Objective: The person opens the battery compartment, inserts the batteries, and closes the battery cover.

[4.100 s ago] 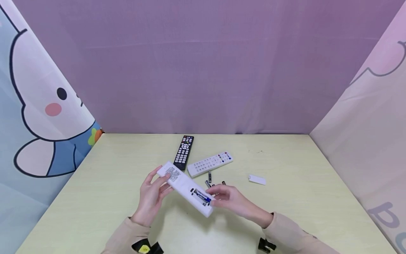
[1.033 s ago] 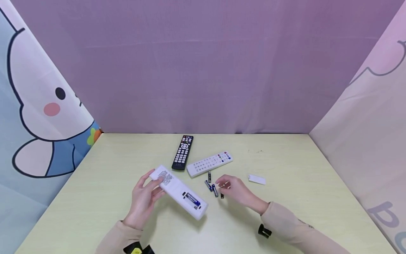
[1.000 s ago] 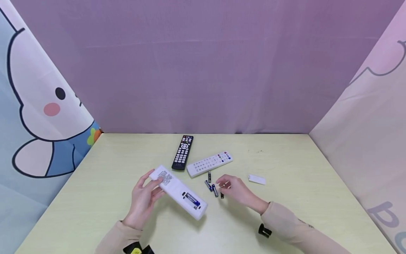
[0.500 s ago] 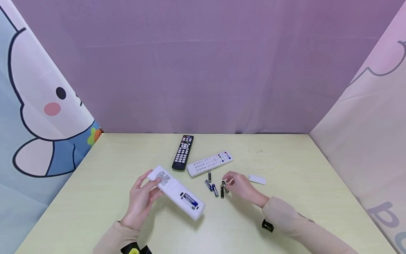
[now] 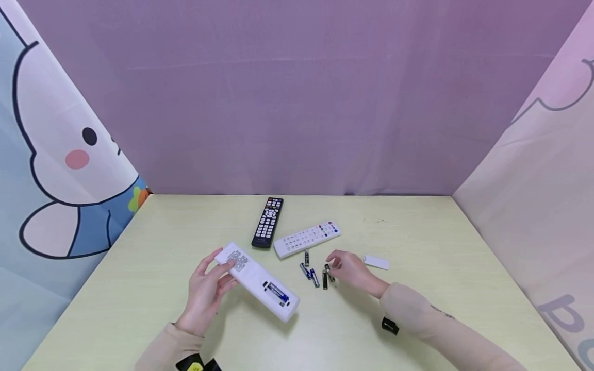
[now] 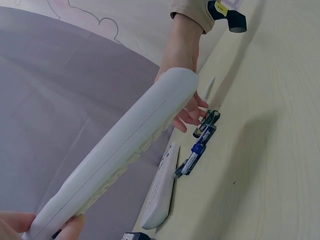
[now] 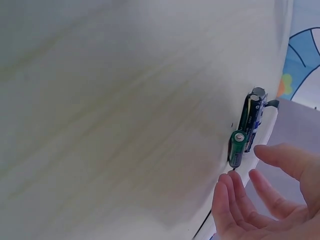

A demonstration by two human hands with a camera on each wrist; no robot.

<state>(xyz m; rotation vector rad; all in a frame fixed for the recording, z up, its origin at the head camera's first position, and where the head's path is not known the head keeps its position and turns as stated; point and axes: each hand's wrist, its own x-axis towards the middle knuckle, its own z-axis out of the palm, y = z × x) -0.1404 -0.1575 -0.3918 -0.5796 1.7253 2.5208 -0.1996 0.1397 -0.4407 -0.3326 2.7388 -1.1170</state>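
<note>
My left hand [image 5: 204, 296] holds a white remote control [image 5: 252, 273] by one end, its back up and raised over the table. Its battery compartment is uncovered, with a blue-and-silver battery [image 5: 278, 293] inside. My right hand [image 5: 351, 271] hovers at a group of loose batteries, thumb and fingers apart. Nearest its fingertips lies a dark green battery [image 7: 237, 148], not gripped. Another dark battery [image 5: 325, 280] lies beside it. Two blue batteries [image 5: 314, 278] and a small dark battery [image 5: 307, 257] lie to their left.
A black remote [image 5: 267, 222] and a second white remote [image 5: 307, 239] lie buttons up behind the batteries. A white battery cover [image 5: 376, 262] lies right of my right hand. The table [image 5: 417, 232] ends at a purple cloth backdrop [image 5: 297, 103].
My right hand has moved from the held remote's compartment to the batteries, then slightly right, exposing the dark ones. My left hand has drawn the remote a little left and down.
</note>
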